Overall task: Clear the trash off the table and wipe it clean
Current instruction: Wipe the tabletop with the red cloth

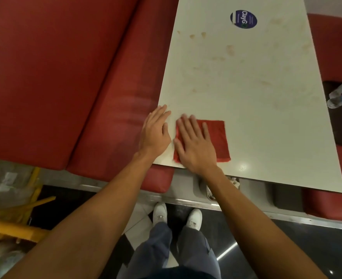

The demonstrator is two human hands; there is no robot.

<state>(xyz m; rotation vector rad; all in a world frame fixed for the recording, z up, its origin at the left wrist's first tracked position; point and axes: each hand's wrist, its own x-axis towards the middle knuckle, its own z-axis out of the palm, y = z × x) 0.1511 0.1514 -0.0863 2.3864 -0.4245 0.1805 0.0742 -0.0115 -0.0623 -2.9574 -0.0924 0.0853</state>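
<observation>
Here, the right hand (194, 146) presses flat, fingers spread, on a folded red cloth (216, 141) at the stained white table's (246, 87) near corner; left hand (156, 133) rests flat beside it. Pushing outward could slide the cloth off the edge.

Flat hands (178, 137), red cloth (216, 141), table (246, 87)

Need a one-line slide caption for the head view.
Right hand presses a square red cloth on the stained white tabletop; left hand rests flat beside it.
</observation>
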